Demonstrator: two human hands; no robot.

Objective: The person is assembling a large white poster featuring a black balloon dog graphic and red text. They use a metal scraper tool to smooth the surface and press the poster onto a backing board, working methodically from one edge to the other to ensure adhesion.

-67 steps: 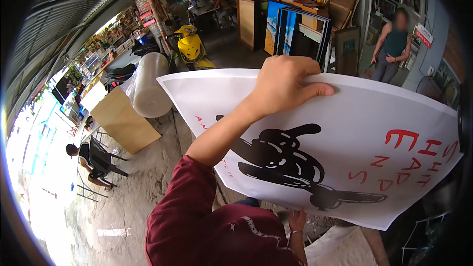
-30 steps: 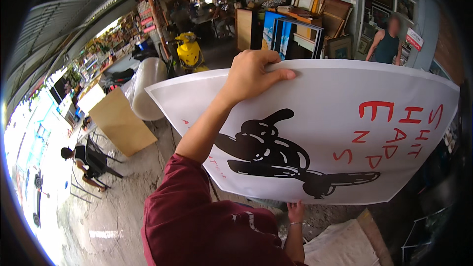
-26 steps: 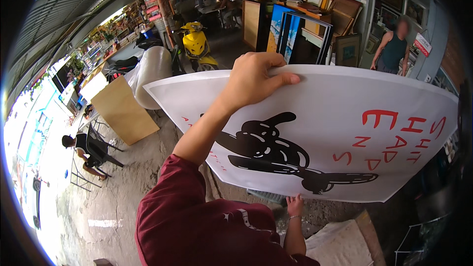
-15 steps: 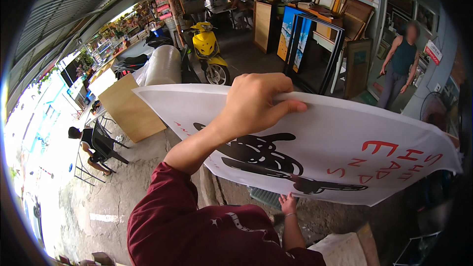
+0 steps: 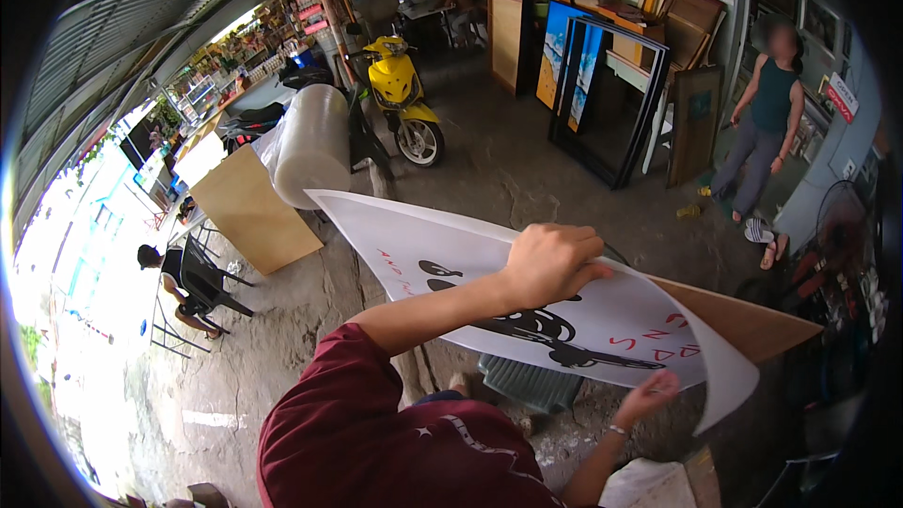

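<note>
At centre, the left hand (image 5: 557, 268) is gripping a white poster (image 5: 611, 322) by its upper edge; lower right, the right hand (image 5: 647, 397) is overlapping it, grip unclear. Upper left, a blue bin (image 5: 303, 57) is standing, contents indistinct.
</note>
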